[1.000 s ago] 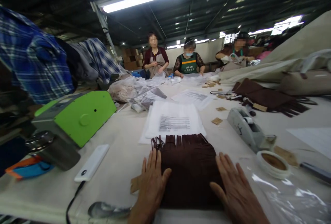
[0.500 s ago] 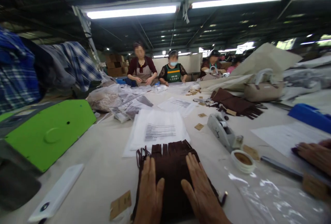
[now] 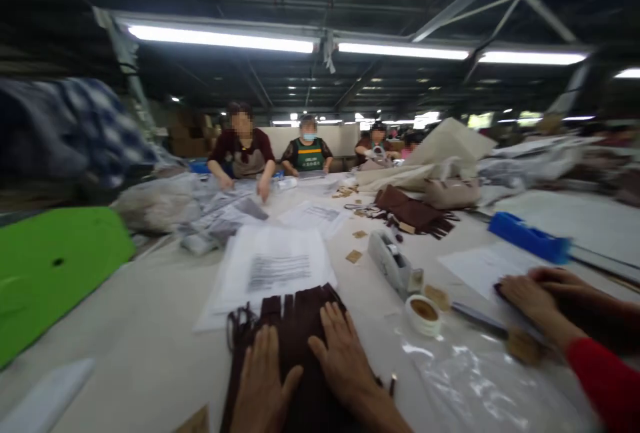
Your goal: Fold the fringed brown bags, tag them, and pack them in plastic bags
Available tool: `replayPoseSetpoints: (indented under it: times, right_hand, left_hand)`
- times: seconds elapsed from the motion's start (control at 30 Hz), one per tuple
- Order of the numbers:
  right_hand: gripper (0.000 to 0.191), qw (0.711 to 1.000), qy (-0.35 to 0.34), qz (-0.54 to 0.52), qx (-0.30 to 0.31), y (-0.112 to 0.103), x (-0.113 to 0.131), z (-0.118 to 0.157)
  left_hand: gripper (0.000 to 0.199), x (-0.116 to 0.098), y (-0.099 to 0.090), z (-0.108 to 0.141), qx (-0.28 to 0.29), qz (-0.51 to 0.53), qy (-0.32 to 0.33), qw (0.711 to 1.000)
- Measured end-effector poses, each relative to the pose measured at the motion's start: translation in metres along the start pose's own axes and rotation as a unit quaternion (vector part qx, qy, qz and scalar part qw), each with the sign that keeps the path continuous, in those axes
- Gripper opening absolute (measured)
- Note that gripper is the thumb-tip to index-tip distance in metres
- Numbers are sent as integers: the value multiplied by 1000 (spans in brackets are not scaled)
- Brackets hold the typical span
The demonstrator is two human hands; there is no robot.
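You stand at a pale table (image 3: 135, 339), with a dark brown fringed piece (image 3: 290, 333) lying right in front of you at the near edge of the view, its fringe pointing away from you. Your left hand (image 3: 256, 383) lies palm down on its left part, fingers close together and thumb held out to the side. Your right hand (image 3: 345, 353) rests palm down on its right part, fingers a little apart, thumb turned inward toward the other; neither hand pinches anything. Just beyond the fringe lies a stack of white printed plastic bags (image 3: 280, 266). To the right are a grey tape dispenser (image 3: 390, 263), a white ring-shaped roll (image 3: 423, 316) and a shiny clear plastic sheet (image 3: 475, 379). Farther right, a co-worker's hands (image 3: 533, 296), below a red sleeve (image 3: 607, 383), rest on something dark. A green machine (image 3: 60, 279) sits at your left. From your flat palms, the step in hand seems to be pressing the piece smooth; the next move probably calls for even, light pressure out toward the fringe, with care for the looped strands at its far left corner, which look tangled, though blur hides how they lie
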State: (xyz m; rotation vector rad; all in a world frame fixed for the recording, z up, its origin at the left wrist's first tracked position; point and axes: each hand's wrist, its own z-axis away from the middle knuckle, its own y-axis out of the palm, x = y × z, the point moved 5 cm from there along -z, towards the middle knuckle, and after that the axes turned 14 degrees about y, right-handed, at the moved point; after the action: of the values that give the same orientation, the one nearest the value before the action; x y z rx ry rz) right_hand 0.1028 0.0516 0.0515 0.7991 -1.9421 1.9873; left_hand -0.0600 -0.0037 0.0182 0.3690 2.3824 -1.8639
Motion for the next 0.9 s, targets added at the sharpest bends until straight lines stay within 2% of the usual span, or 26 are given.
replayPoseSetpoints:
  times: [0.07,0.1,0.13,0.2,0.23,0.27,0.3,0.33,0.37,0.47,0.57,0.67,0.77,0.87,0.9]
  right_hand:
    - [66,998,-44,-31,31,-1,1,-2]
    - [66,994,-61,-70,52,-4,-1,-5]
    - [66,988,-61,-125,64,-11,-7,-10]
    - [64,961,4,-273,48,-34,-34,-27]
    - [62,935,39,-349,56,-45,-50,-36]
    - [60,893,97,-436,60,-55,-69,-45]
    - [56,849,177,-492,68,-62,-90,-53]
    - [51,817,242,-514,98,-66,-107,-60]
    - [47,792,273,-530,133,-69,-118,-66]
    - [38,735,325,-539,253,-71,-128,-81]
    - [33,683,380,-523,339,-65,-119,-91]
    - [31,647,403,-515,393,-57,-107,-100]
    - [36,611,426,-523,415,-47,-107,-106]
    - [48,555,478,-540,414,-38,-113,-107]
    - [51,550,491,-539,408,-36,-116,-107]
  left_hand:
    - [76,-24,-16,-5,17,114,32,993]
    - [73,-30,-27,-8,13,181,48,982]
    - [71,-30,-40,-9,-13,239,46,970]
    - [67,-8,-71,-5,-109,328,-11,938]
    - [65,11,-83,0,-155,367,-69,915]
    - [65,34,-91,6,-186,404,-137,885]
    - [65,57,-94,12,-189,448,-203,850]
    - [69,77,-95,16,-173,470,-244,831]
    - [72,94,-94,19,-155,489,-275,813]
    - [72,124,-83,19,-74,554,-335,758]
    - [65,128,-72,15,6,623,-369,690]
    - [58,129,-69,14,43,671,-391,628]
    - [54,132,-67,17,57,712,-407,569]
    - [52,131,-64,16,68,750,-389,530]
    - [51,131,-63,15,74,760,-385,519]
